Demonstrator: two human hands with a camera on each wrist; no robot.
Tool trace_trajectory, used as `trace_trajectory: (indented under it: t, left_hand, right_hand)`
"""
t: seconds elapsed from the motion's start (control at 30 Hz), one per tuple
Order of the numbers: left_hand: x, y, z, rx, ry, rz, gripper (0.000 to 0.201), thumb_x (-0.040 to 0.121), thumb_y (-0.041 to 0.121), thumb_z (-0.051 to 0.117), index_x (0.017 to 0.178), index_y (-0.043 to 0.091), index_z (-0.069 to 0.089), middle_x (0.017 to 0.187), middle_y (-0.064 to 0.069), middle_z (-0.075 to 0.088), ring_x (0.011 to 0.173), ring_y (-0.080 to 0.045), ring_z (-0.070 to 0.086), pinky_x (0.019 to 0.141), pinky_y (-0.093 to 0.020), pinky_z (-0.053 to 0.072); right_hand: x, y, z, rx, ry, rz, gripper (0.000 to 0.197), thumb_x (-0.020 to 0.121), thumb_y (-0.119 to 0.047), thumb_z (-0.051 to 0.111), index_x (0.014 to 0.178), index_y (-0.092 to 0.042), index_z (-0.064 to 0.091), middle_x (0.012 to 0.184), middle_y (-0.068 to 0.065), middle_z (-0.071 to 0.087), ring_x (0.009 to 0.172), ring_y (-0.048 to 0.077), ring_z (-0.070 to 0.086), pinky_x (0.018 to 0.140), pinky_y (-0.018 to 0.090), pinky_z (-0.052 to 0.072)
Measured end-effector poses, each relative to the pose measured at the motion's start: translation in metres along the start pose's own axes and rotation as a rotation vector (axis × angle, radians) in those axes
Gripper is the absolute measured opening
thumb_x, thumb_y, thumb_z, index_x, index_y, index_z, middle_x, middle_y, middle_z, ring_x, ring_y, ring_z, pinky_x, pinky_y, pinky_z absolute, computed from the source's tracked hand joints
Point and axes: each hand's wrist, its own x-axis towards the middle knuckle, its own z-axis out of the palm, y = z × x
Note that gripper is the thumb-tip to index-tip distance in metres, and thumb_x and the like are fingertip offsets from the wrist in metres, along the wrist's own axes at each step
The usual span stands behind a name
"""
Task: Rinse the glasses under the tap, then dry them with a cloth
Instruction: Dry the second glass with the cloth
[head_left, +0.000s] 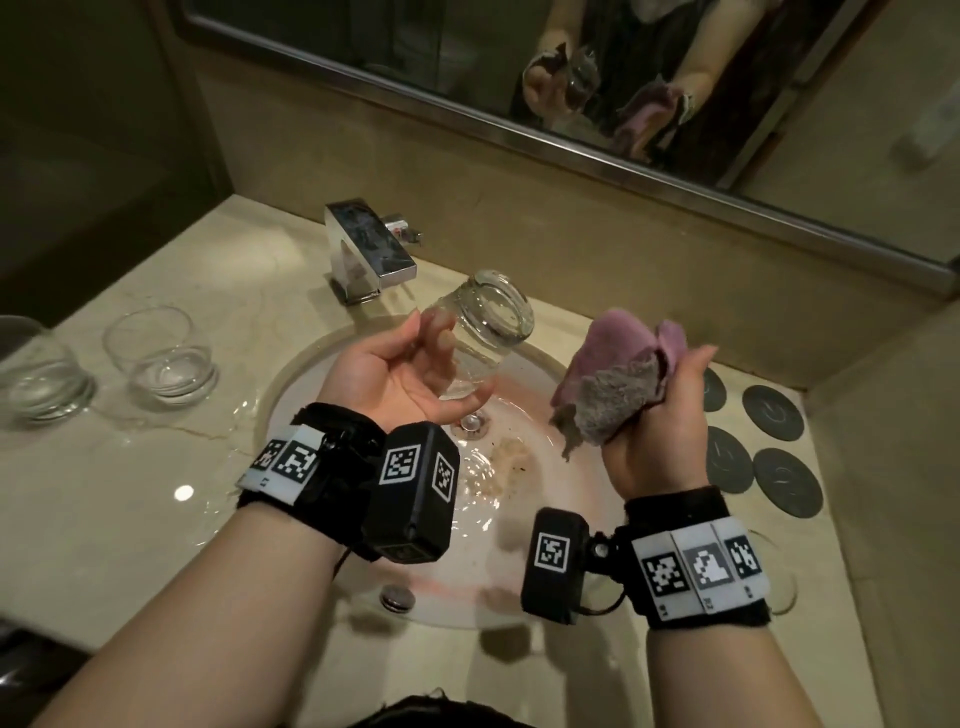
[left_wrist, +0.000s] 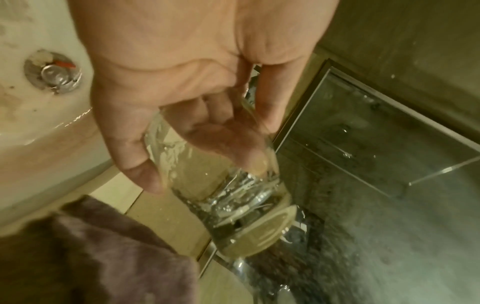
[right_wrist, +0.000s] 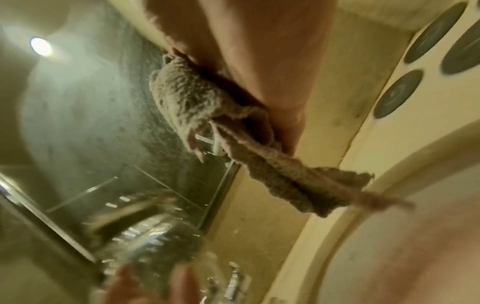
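Observation:
My left hand (head_left: 410, 364) grips a clear tumbler (head_left: 480, 338) above the sink basin (head_left: 519, 597), tilted with its thick base up and away from me. In the left wrist view the fingers (left_wrist: 135, 156) curl round the tumbler (left_wrist: 233, 197). To its right, my right hand (head_left: 660, 415) clutches a bunched pink-and-grey cloth (head_left: 618, 374), apart from the glass. The cloth (right_wrist: 197, 105) hangs from the palm in the right wrist view, and the blurred tumbler (right_wrist: 155, 236) shows below. Two more glasses (head_left: 161, 358), (head_left: 36, 369) stand upright on the counter at the left.
A square chrome tap (head_left: 369, 249) stands behind the basin, with no water running. The drain (head_left: 472, 421) sits mid-basin. Water pools on the counter left of the sink (head_left: 218, 499). Several dark round coasters (head_left: 769, 447) lie at the right. A mirror (head_left: 571, 67) spans the back wall.

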Motion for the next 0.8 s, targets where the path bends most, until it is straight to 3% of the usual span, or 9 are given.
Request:
trace_trajectory:
  t: [0.1, 0.2, 0.27, 0.3, 0.37, 0.43, 0.5, 0.67, 0.8]
  left_hand:
    - [-0.003, 0.002, 0.006, 0.100, 0.028, -0.024, 0.016, 0.082, 0.020, 0.056, 0.094, 0.012, 0.064, 0.073, 0.004, 0.070, 0.063, -0.009, 0.066, 0.087, -0.056, 0.048]
    - [-0.002, 0.001, 0.011, 0.173, 0.046, -0.045, 0.018, 0.083, 0.019, 0.055, 0.097, 0.012, 0.065, 0.080, 0.002, 0.071, 0.070, -0.010, 0.067, 0.089, -0.053, 0.047]
    - [0.001, 0.002, 0.014, 0.136, 0.037, -0.053, 0.029, 0.082, 0.015, 0.058, 0.110, 0.007, 0.062, 0.102, -0.003, 0.070, 0.091, -0.013, 0.066, 0.092, -0.047, 0.048]
    - [0.002, 0.002, 0.014, 0.088, 0.032, -0.053, 0.031, 0.084, 0.013, 0.057, 0.114, 0.004, 0.060, 0.102, -0.006, 0.069, 0.092, -0.014, 0.066, 0.091, -0.039, 0.051]
    - [0.001, 0.004, 0.014, 0.069, 0.042, -0.054, 0.022, 0.088, 0.013, 0.052, 0.107, 0.005, 0.060, 0.079, -0.005, 0.068, 0.081, -0.012, 0.066, 0.087, -0.029, 0.052]
    - [-0.002, 0.005, 0.014, 0.059, 0.009, -0.079, 0.031, 0.084, 0.015, 0.054, 0.114, 0.008, 0.058, 0.085, -0.003, 0.064, 0.105, -0.013, 0.059, 0.106, -0.034, 0.039]
    - [-0.004, 0.005, 0.015, 0.030, -0.039, -0.107, 0.041, 0.080, 0.014, 0.058, 0.121, 0.011, 0.055, 0.104, -0.001, 0.058, 0.125, -0.012, 0.046, 0.113, -0.035, 0.027]
    - [-0.011, 0.008, 0.022, 0.168, -0.083, -0.111, 0.028, 0.078, 0.014, 0.054, 0.105, 0.008, 0.060, 0.080, -0.002, 0.064, 0.075, -0.011, 0.061, 0.082, -0.026, 0.049]
    - [-0.015, 0.005, 0.026, 0.268, -0.119, -0.091, 0.042, 0.082, 0.019, 0.050, 0.122, 0.009, 0.052, 0.089, -0.004, 0.059, 0.089, -0.016, 0.056, 0.104, -0.036, 0.034]
  right_hand:
    - [0.001, -0.010, 0.017, -0.023, -0.180, -0.106, 0.071, 0.091, -0.066, 0.014, 0.137, -0.022, 0.045, 0.134, 0.012, 0.051, 0.122, 0.031, 0.050, 0.104, 0.054, 0.039]
    - [-0.003, -0.016, 0.037, -0.364, -0.457, -0.150, 0.086, 0.066, -0.082, 0.028, 0.128, -0.027, 0.049, 0.124, -0.003, 0.056, 0.114, 0.009, 0.053, 0.094, 0.028, 0.047]
    - [-0.001, -0.013, 0.044, -0.661, -0.616, -0.122, 0.115, 0.052, -0.091, 0.020, 0.146, -0.026, 0.028, 0.151, -0.009, 0.029, 0.128, -0.006, 0.025, 0.105, 0.013, 0.024]
    - [0.001, -0.013, 0.046, -0.758, -0.663, -0.108, 0.113, 0.053, -0.091, 0.013, 0.149, -0.031, 0.016, 0.155, -0.015, 0.009, 0.125, -0.014, 0.012, 0.102, 0.002, 0.011]
    - [0.005, -0.015, 0.046, -0.995, -0.684, -0.203, 0.080, 0.079, -0.080, 0.010, 0.147, -0.039, 0.008, 0.156, -0.014, -0.004, 0.127, -0.015, 0.002, 0.095, -0.008, 0.004]
    - [0.009, -0.013, 0.043, -1.311, -0.580, -0.515, 0.057, 0.094, -0.058, 0.019, 0.147, -0.038, 0.012, 0.159, -0.004, 0.011, 0.140, 0.000, 0.009, 0.112, 0.011, 0.010]
    - [0.012, -0.011, 0.041, -1.410, -0.471, -0.824, 0.060, 0.093, -0.055, 0.027, 0.147, -0.030, 0.026, 0.150, 0.004, 0.033, 0.133, 0.019, 0.033, 0.106, 0.028, 0.025]
    - [0.021, -0.018, 0.038, -1.460, -0.487, -1.209, 0.063, 0.090, -0.063, 0.030, 0.135, -0.020, 0.042, 0.120, 0.014, 0.054, 0.100, 0.029, 0.054, 0.078, 0.036, 0.047]
    - [0.017, -0.014, 0.039, -1.357, -0.444, -1.269, 0.047, 0.089, -0.056, 0.039, 0.121, -0.021, 0.045, 0.106, 0.015, 0.059, 0.090, 0.028, 0.058, 0.067, 0.028, 0.046]
